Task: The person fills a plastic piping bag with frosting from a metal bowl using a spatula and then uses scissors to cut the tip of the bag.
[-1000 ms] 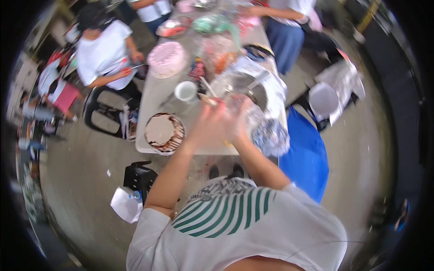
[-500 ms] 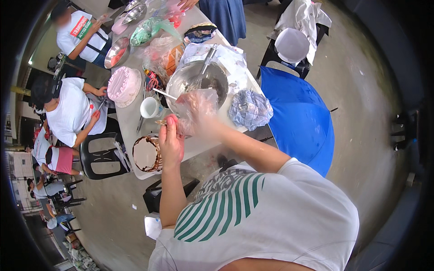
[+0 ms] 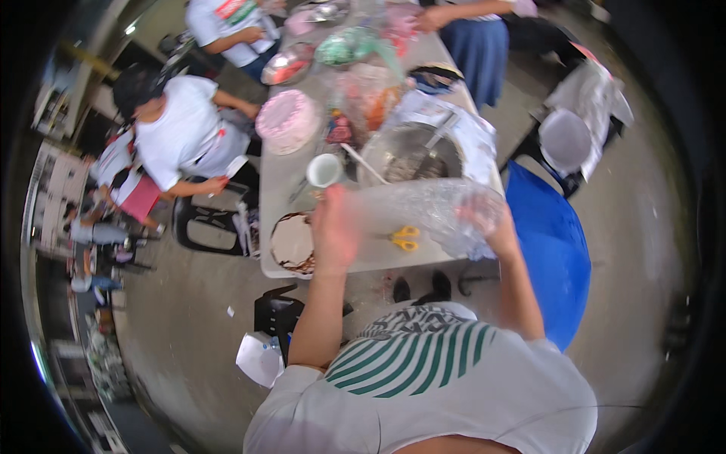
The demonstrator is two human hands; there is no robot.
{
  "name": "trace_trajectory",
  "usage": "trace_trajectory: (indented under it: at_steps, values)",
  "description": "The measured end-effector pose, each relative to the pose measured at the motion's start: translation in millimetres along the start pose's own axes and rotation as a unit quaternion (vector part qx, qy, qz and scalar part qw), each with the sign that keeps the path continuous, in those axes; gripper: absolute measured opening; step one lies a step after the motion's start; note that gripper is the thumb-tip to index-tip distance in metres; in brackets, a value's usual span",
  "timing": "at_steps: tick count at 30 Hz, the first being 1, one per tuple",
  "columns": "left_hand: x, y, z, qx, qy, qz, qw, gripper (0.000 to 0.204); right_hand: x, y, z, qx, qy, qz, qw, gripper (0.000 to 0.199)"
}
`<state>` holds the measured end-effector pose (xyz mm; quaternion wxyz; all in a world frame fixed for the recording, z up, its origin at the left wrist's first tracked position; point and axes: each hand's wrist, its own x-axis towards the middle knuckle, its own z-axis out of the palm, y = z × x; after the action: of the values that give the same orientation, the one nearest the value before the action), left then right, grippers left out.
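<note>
Between left hand (image 3: 335,231) and right hand (image 3: 495,227), both gripping, stretches clear plastic wrap (image 3: 423,212).

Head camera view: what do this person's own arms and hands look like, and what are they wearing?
Both forearms are bare, with no gloves, watch or rings visible on the left hand or right hand. Short grey sleeves belong to a T-shirt with green and white curved stripes. The fingers are motion-blurred.

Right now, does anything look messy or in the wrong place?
A little. White paper lies crumpled on the floor beside a black stool, off the table. Yellow scissors lie under the clear plastic sheet stretched between both hands.
</note>
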<state>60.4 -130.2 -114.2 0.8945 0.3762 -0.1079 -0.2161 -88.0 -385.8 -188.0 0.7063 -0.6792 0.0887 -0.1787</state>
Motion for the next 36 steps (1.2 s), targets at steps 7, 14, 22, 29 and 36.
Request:
trace_trajectory:
  at_steps: [7,14,22,29,36]
  values:
    - [-3.0,11.9,3.9,-0.114,0.055,-0.048,0.991,0.016,-16.2,-51.7,-62.3,-0.11,-0.099,0.07,0.986,0.075]
    - [-18.9,13.7,5.3,-0.168,0.076,0.007,0.983,0.016,37.4,-68.6,38.4,-0.073,-0.247,-0.21,0.943,0.047]
    - [-25.0,11.7,-43.7,-0.24,0.164,0.032,0.956,0.02,59.3,-79.6,88.5,0.246,0.095,0.122,0.957,0.018]
    - [-56.8,4.9,-71.4,-0.161,0.08,-0.315,0.932,0.051,59.2,-95.5,105.0,0.241,0.023,0.037,0.97,0.034]
    - [-67.1,27.6,-5.6,0.37,0.054,-0.008,0.927,0.044,44.6,-90.8,148.6,0.101,-0.132,0.059,0.984,0.033]
